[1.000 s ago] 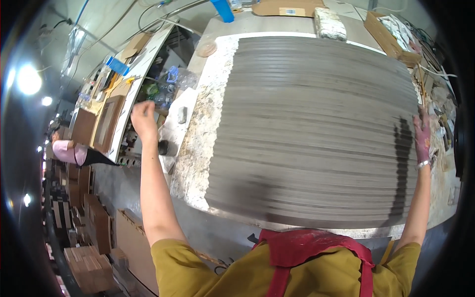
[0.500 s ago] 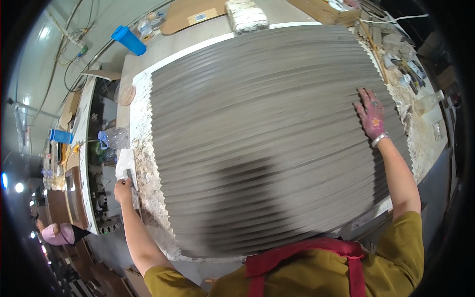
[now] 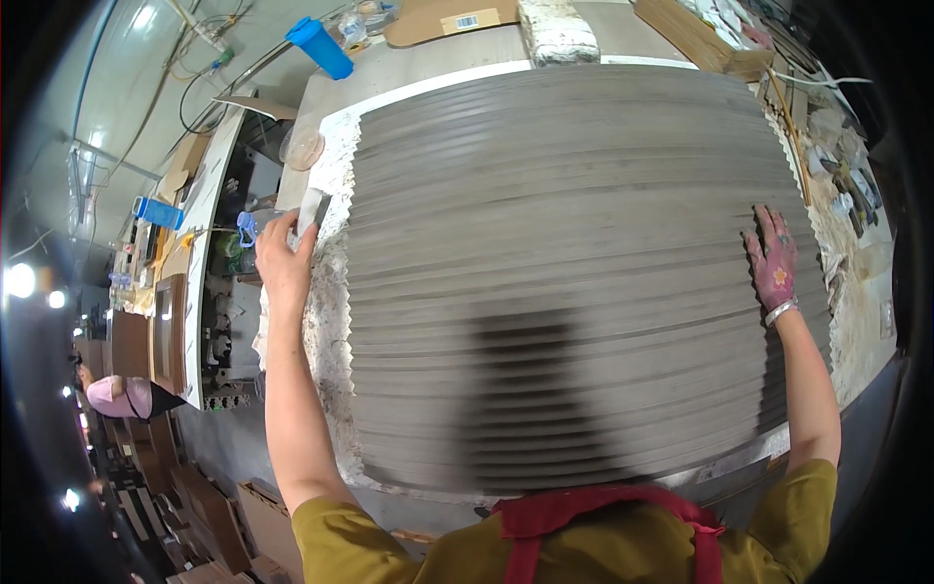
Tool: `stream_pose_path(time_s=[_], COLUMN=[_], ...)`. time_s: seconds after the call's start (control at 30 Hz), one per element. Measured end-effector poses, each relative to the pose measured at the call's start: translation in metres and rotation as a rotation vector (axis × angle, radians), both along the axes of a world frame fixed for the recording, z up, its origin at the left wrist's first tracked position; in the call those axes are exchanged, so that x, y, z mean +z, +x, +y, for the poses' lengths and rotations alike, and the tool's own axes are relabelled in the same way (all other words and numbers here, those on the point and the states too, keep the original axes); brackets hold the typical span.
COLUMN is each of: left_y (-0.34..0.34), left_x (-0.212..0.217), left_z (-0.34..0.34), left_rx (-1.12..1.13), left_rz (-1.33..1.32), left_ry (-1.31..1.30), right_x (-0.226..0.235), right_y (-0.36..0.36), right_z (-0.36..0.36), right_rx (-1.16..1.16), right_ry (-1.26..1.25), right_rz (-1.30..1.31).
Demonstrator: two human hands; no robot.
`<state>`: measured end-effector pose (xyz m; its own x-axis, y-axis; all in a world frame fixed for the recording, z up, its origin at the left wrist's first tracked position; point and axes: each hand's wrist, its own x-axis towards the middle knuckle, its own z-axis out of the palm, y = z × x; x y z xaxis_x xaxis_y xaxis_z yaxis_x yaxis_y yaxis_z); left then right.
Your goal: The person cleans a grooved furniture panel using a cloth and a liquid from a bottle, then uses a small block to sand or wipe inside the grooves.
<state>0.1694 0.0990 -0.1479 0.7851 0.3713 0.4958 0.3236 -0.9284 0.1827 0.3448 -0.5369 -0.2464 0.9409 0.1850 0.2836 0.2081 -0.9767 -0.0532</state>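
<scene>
A large grey ribbed panel (image 3: 564, 195) lies in front of me, its grooves running from left to right. At its left edge, my left hand (image 3: 286, 263) is bare and closed on a small flat white-and-grey block (image 3: 313, 208). I cannot make out what kind of block it is. My right hand (image 3: 774, 263) wears a pink glove with a flower on it. Its fingers are spread and lie flat on the right part of the panel.
A whitish jagged-edged sheet (image 3: 336, 292) shows along the panel's left side. Behind stand a blue bottle (image 3: 319, 47) and a white-crusted block (image 3: 558, 33). A clear round tub (image 3: 304, 150) is left of the panel. Odds and ends (image 3: 851, 190) clutter the right. A person (image 3: 122, 397) is far left.
My left hand has moved away from me along the panel's left edge and now holds up the small block. My right hand still lies on the panel. The whole view has shifted.
</scene>
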Motion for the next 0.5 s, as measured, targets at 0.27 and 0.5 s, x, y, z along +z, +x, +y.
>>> stream_pose_path(time_s=[0.27, 0.5], left_y=[0.042, 0.138], left_x=[-0.022, -0.043], left_z=[0.007, -0.066], left_rx=[-0.040, -0.298], left_rz=[0.010, 0.113], left_ry=[0.020, 0.063], right_x=[-0.011, -0.007], right_y=[0.006, 0.004], right_z=[-0.009, -0.001], right_rx=[0.046, 0.012], right_ry=[0.040, 0.028], right_rz=[-0.030, -0.033])
